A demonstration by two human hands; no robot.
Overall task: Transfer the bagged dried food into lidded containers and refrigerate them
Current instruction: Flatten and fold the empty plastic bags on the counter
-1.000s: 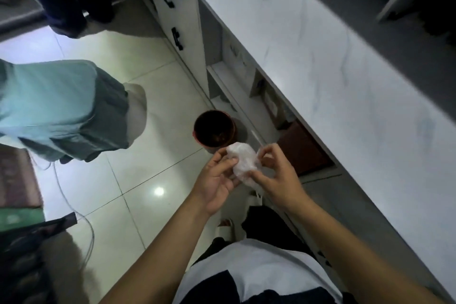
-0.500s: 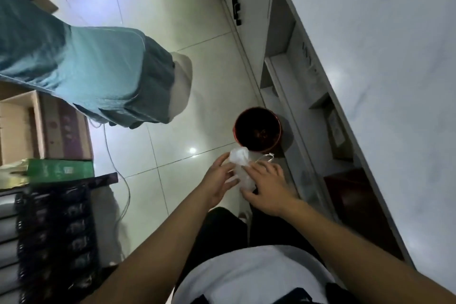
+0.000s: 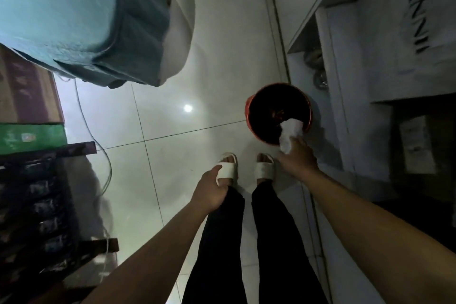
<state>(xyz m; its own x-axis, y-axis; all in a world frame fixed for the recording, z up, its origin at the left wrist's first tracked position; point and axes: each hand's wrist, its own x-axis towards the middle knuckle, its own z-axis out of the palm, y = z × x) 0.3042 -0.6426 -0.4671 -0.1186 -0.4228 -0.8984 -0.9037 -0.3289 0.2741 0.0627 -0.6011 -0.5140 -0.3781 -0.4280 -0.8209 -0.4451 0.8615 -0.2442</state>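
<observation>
My right hand (image 3: 297, 157) grips a crumpled white plastic bag (image 3: 290, 134) and holds it over the near rim of a round red bin (image 3: 249, 113) that stands on the floor. The bin's inside is dark. Part of the bag hangs inside the bin's opening. My left hand (image 3: 211, 190) hangs by my left leg, fingers loosely curled, holding nothing. No lidded container or dried food shows in this view.
White cabinet shelves (image 3: 328, 61) rise on the right, right behind the bin. Another person in teal clothing (image 3: 81, 20) stands at the upper left. A black crate rack (image 3: 42, 207), cardboard boxes (image 3: 27, 99) and a loose cable (image 3: 98, 145) line the left. My feet wear white slippers (image 3: 228, 168).
My left hand has let go of the bag and dropped to my side. My right hand carried the bag forward over the bin. The view has tilted down to the floor.
</observation>
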